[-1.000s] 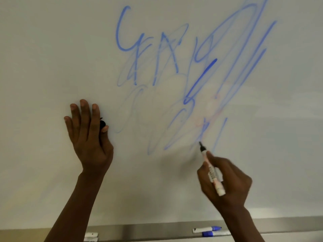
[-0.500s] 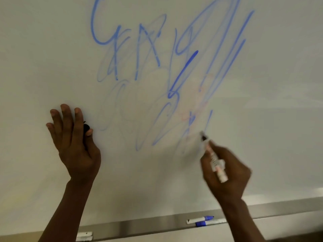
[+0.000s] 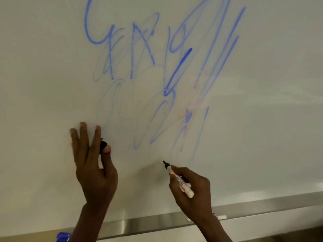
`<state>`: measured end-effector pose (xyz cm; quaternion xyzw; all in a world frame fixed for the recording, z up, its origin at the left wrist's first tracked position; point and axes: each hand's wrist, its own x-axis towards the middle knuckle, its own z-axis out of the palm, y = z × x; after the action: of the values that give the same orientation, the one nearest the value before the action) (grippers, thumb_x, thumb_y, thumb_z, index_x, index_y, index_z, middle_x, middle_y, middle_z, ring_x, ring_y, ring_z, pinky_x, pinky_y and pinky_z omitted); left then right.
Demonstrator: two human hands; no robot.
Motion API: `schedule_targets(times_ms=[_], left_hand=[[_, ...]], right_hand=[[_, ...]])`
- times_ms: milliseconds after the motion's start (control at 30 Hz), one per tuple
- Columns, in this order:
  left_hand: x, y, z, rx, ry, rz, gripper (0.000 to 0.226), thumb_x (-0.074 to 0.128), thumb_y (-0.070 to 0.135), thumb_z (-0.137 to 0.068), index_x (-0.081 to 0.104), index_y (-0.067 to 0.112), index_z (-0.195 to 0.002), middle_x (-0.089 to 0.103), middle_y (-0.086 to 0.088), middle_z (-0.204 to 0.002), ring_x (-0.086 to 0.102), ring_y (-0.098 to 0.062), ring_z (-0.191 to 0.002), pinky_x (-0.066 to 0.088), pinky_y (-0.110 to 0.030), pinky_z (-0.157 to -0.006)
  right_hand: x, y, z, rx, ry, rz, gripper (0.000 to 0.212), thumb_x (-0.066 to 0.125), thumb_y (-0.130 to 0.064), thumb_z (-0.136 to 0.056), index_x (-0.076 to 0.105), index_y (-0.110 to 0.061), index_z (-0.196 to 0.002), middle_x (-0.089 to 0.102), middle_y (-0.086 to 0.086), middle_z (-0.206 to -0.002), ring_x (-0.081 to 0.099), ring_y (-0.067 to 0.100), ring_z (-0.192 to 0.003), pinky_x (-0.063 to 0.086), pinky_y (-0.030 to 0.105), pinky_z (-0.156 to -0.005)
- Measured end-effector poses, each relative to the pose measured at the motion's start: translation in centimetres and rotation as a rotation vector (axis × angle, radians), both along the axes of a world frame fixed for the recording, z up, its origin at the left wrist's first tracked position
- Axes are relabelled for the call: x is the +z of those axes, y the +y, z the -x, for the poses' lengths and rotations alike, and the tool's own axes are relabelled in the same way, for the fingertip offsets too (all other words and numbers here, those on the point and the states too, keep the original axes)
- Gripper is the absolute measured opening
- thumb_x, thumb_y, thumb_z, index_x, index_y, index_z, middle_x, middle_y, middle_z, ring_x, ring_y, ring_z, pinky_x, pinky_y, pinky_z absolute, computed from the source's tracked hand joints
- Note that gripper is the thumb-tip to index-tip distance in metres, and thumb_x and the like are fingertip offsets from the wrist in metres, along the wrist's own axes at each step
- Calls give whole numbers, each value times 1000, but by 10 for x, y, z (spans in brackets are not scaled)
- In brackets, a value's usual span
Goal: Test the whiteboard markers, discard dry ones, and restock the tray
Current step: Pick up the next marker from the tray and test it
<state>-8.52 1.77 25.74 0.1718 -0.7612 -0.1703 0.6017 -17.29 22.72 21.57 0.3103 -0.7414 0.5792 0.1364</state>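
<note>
Here the right hand (image 3: 192,187) grips a marker (image 3: 179,180) tip-up; the left hand (image 3: 92,168), fingers spread, pinches a black cap (image 3: 103,145).

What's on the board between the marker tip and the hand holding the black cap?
Nothing clear: in the head view the whiteboard between the marker tip and the left hand with the black cap looks bare, blue scribbles sitting higher.

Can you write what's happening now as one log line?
right hand: holds marker, tip at whiteboard | left hand: holds black cap | tray: below
</note>
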Motion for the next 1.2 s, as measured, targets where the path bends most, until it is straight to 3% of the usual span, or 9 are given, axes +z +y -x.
schedule_targets(times_ms=[67, 100, 167, 233, 367, 500, 933, 1200], left_hand=[[-7, 24, -5, -48, 3, -64, 40, 51, 14, -101, 56, 6, -140, 52, -19, -141, 47, -33, -136, 47, -55, -104], [-10, 37, -7, -105, -6, -99, 40, 54, 14, -98, 59, 8, -137, 55, -15, -126, 57, -24, -119, 51, -43, -99], [-15, 58, -10, -261, -75, -141, 41, 59, 10, -94, 62, 10, -135, 54, -4, -105, 58, -6, -96, 47, -19, -88], [-21, 71, -12, -391, -151, -191, 40, 65, 10, -93, 64, 12, -133, 58, 4, -100, 62, -7, -94, 45, -11, -85], [-26, 77, -13, -494, -173, -413, 38, 73, 26, -84, 69, 24, -122, 73, 17, -100, 70, -8, -98, 50, -13, -89], [-27, 73, -11, -539, -157, -517, 24, 74, 29, -81, 69, 28, -105, 75, 19, -97, 72, -10, -96, 54, -20, -88], [-29, 70, -8, -699, -354, -422, 23, 73, 25, -85, 75, 27, -107, 76, 21, -102, 71, -5, -102, 48, -12, -92], [-27, 75, -4, -731, -397, -395, 23, 66, 41, -87, 77, 30, -104, 75, 23, -98, 71, -2, -99, 48, -11, -90]], right_hand=[[15, 3, -6, 102, -213, 192, 20, 70, -4, -88, 79, -20, -97, 77, 3, -80, 72, 24, -64, 58, 36, -55], [22, 5, -8, 163, -304, 269, 20, 68, 3, -91, 78, -13, -96, 78, 9, -83, 73, 29, -67, 59, 36, -57], [32, 8, -10, 267, -427, 341, 15, 66, 6, -92, 77, -4, -95, 77, 17, -83, 73, 35, -65, 57, 32, -58], [37, 10, -11, 333, -493, 367, 12, 68, -5, -89, 78, -4, -95, 76, 21, -82, 71, 38, -62, 57, 33, -59], [38, 15, -11, 394, -546, 387, 28, 67, -30, -79, 79, -11, -95, 75, 23, -83, 70, 39, -61, 58, 39, -61], [35, 18, -11, 409, -559, 377, 31, 67, -34, -76, 81, -12, -93, 75, 23, -80, 71, 37, -62, 59, 38, -60], [28, 31, -8, 408, -611, 290, 31, 63, -34, -80, 81, -13, -91, 75, 23, -78, 73, 39, -69, 61, 45, -68], [27, 42, -5, 397, -657, 253, 21, 64, -23, -92, 80, -10, -94, 75, 24, -81, 74, 37, -72, 62, 40, -68]])
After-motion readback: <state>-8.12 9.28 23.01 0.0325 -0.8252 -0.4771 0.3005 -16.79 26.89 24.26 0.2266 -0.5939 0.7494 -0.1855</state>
